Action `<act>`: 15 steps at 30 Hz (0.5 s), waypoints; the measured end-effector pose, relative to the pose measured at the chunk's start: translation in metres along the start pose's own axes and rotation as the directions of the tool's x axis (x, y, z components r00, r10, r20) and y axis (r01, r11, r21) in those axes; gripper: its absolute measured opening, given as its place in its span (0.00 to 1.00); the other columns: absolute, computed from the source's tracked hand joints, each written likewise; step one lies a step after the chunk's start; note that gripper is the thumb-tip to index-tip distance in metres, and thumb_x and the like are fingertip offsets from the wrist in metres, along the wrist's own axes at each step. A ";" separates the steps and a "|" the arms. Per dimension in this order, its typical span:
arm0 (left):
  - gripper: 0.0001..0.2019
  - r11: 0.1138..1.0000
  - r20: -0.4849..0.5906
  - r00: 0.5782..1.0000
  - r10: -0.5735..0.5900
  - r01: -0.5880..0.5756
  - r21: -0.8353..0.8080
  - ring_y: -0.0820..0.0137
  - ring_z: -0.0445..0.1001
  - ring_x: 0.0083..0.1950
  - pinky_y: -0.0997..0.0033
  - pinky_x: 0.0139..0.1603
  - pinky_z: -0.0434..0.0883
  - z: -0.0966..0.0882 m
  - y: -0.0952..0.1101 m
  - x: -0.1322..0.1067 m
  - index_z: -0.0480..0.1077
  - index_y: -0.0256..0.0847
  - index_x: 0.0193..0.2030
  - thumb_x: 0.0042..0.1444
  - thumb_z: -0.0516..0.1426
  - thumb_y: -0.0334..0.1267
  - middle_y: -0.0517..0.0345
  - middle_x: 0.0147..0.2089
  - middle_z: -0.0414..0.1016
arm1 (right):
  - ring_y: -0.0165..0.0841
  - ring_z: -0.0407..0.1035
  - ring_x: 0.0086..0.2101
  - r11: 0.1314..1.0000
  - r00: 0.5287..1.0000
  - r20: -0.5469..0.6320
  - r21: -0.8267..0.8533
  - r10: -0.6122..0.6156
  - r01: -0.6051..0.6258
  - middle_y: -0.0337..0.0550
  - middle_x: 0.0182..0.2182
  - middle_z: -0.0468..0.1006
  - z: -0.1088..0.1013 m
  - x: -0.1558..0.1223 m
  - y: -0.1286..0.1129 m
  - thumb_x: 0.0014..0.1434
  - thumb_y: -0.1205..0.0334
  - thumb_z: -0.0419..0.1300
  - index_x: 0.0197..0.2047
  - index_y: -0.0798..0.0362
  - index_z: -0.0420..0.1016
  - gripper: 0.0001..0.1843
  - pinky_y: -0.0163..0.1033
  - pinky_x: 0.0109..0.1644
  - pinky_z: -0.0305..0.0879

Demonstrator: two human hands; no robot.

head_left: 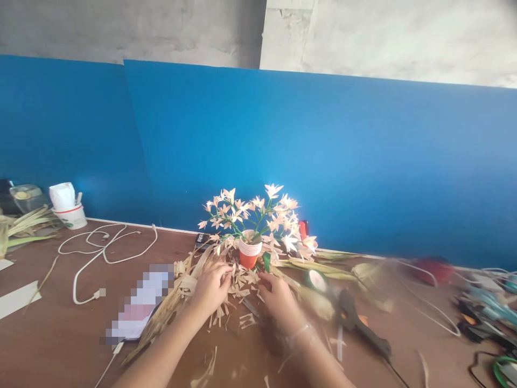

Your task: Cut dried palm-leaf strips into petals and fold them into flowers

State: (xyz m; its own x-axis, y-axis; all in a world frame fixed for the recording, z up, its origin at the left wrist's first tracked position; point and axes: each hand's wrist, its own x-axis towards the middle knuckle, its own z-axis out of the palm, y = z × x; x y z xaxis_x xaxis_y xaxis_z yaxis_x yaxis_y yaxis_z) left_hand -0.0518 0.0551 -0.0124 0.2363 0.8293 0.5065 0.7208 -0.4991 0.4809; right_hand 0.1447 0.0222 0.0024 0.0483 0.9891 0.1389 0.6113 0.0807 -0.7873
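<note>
A potted bunch of cream flowers (278,218) on green stems stands at the table's middle, in an orange-and-white paper cup (249,253). Just in front and left of it is my left hand (212,285), thumb and fingers drawn together over pale husk scraps (242,285). My right hand (278,302) is on the cup's right front side, its fingers curled in; anything pinched in either hand is too small to make out. Beside the cup shows a piece of green tape (266,261). Dry husk strips (181,291) lie beneath my left wrist.
A black glue gun (359,323) lies right of my right arm, near a tape roll (317,281). To the left are a blurred-out phone (141,304), a white cable (103,250) and a paper tub (72,216). A blue partition (302,151) borders the table's back.
</note>
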 end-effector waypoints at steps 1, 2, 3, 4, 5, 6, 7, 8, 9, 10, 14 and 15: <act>0.13 1.000 0.012 1.000 0.022 -0.022 0.003 0.59 0.71 0.48 0.59 0.49 0.66 0.002 -0.001 -0.001 0.75 0.42 0.39 0.52 0.51 0.30 0.51 0.44 0.77 | 0.41 0.73 0.40 1.000 1.000 -0.006 0.007 -0.006 0.006 0.50 0.40 0.80 0.001 0.000 0.000 0.51 0.69 0.52 0.45 0.57 0.76 0.20 0.41 0.44 0.65; 0.13 0.999 0.029 0.999 0.037 -0.037 0.010 0.58 0.71 0.49 0.57 0.50 0.66 0.003 -0.001 -0.002 0.76 0.42 0.38 0.52 0.51 0.29 0.51 0.45 0.77 | 0.40 0.72 0.43 1.000 1.000 -0.013 0.011 -0.012 0.013 0.52 0.43 0.79 0.001 0.000 0.000 0.53 0.68 0.51 0.49 0.58 0.74 0.21 0.41 0.46 0.64; 0.13 0.999 0.047 0.998 0.046 -0.047 0.020 0.57 0.71 0.49 0.56 0.50 0.65 0.005 -0.001 -0.002 0.76 0.42 0.37 0.51 0.51 0.28 0.51 0.44 0.78 | 0.40 0.72 0.44 1.000 1.000 -0.018 0.012 -0.019 0.019 0.53 0.44 0.78 0.002 0.000 0.000 0.54 0.68 0.50 0.50 0.59 0.73 0.21 0.41 0.47 0.64; 0.13 0.998 0.066 0.996 0.053 -0.055 0.028 0.57 0.71 0.48 0.56 0.50 0.66 0.006 -0.001 -0.003 0.77 0.42 0.36 0.51 0.52 0.27 0.51 0.42 0.78 | 0.40 0.71 0.44 1.000 1.000 -0.020 0.009 -0.024 0.024 0.53 0.45 0.78 0.001 0.000 -0.001 0.54 0.68 0.49 0.50 0.60 0.73 0.21 0.41 0.48 0.64; 0.13 0.998 0.078 0.995 0.058 -0.061 0.034 0.58 0.72 0.47 0.56 0.49 0.66 0.006 -0.001 -0.003 0.77 0.41 0.35 0.51 0.51 0.27 0.51 0.39 0.79 | 0.40 0.71 0.44 1.000 0.999 -0.022 0.005 -0.028 0.028 0.53 0.45 0.78 0.001 0.000 -0.001 0.54 0.69 0.49 0.49 0.60 0.74 0.21 0.41 0.48 0.64; 0.13 0.997 0.081 0.995 0.061 -0.064 0.038 0.59 0.73 0.45 0.57 0.48 0.66 0.006 0.000 -0.002 0.77 0.41 0.33 0.51 0.51 0.27 0.51 0.37 0.79 | 0.41 0.72 0.44 1.000 0.999 -0.023 -0.002 -0.030 0.030 0.53 0.44 0.78 0.000 0.000 -0.001 0.54 0.69 0.49 0.47 0.60 0.74 0.20 0.41 0.48 0.64; 0.13 0.997 0.070 0.996 0.057 -0.060 0.043 0.60 0.73 0.43 0.58 0.47 0.67 0.005 0.001 -0.002 0.77 0.41 0.32 0.51 0.51 0.27 0.51 0.35 0.79 | 0.41 0.72 0.43 0.999 0.999 -0.023 -0.009 -0.032 0.032 0.53 0.43 0.79 -0.001 -0.001 -0.001 0.53 0.70 0.49 0.46 0.60 0.75 0.20 0.41 0.48 0.65; 0.13 0.998 0.044 0.998 0.044 -0.046 0.050 0.60 0.73 0.43 0.59 0.47 0.67 0.003 0.002 -0.001 0.77 0.40 0.32 0.52 0.51 0.28 0.51 0.34 0.79 | 0.41 0.72 0.43 0.999 0.999 -0.023 -0.016 -0.032 0.032 0.52 0.42 0.79 -0.001 -0.001 -0.001 0.53 0.70 0.49 0.45 0.59 0.76 0.19 0.41 0.48 0.65; 0.13 0.998 0.007 1.000 0.026 -0.026 0.060 0.60 0.73 0.42 0.59 0.46 0.67 0.001 0.004 -0.001 0.77 0.40 0.31 0.52 0.51 0.28 0.51 0.34 0.79 | 0.40 0.72 0.43 0.999 0.999 -0.024 -0.024 -0.031 0.031 0.51 0.41 0.79 -0.002 -0.001 -0.001 0.53 0.70 0.49 0.44 0.58 0.76 0.19 0.41 0.47 0.65; 0.13 0.997 -0.036 0.999 0.004 -0.002 0.071 0.60 0.73 0.43 0.59 0.46 0.66 -0.001 0.005 0.000 0.77 0.41 0.31 0.52 0.51 0.29 0.51 0.35 0.79 | 0.40 0.72 0.42 0.999 0.999 -0.024 -0.032 -0.029 0.028 0.51 0.40 0.80 -0.002 -0.001 -0.001 0.52 0.71 0.49 0.43 0.58 0.77 0.19 0.41 0.47 0.65; 0.11 0.992 -0.178 0.983 -0.055 0.074 0.100 0.59 0.73 0.43 0.56 0.46 0.64 -0.007 0.007 -0.001 0.77 0.41 0.30 0.52 0.52 0.31 0.51 0.35 0.80 | 0.40 0.73 0.40 0.998 1.000 -0.027 -0.060 -0.014 0.013 0.49 0.38 0.80 -0.003 0.000 -0.001 0.52 0.71 0.49 0.42 0.57 0.77 0.19 0.40 0.44 0.65; 0.11 0.993 -0.182 0.982 -0.057 0.075 0.093 0.59 0.73 0.43 0.55 0.46 0.64 -0.007 0.007 -0.001 0.77 0.41 0.30 0.52 0.52 0.31 0.51 0.36 0.80 | 0.40 0.73 0.40 0.998 1.000 -0.026 -0.064 -0.013 0.011 0.49 0.38 0.80 -0.003 0.000 -0.001 0.52 0.70 0.49 0.42 0.57 0.77 0.19 0.40 0.44 0.65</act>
State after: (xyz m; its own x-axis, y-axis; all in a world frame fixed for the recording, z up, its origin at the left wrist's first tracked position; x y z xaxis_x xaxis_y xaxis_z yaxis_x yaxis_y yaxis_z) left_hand -0.0517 0.0490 -0.0046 0.0723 0.7967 0.6001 0.7941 -0.4100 0.4486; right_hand 0.1464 0.0219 0.0050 0.0612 0.9845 0.1644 0.6612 0.0834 -0.7456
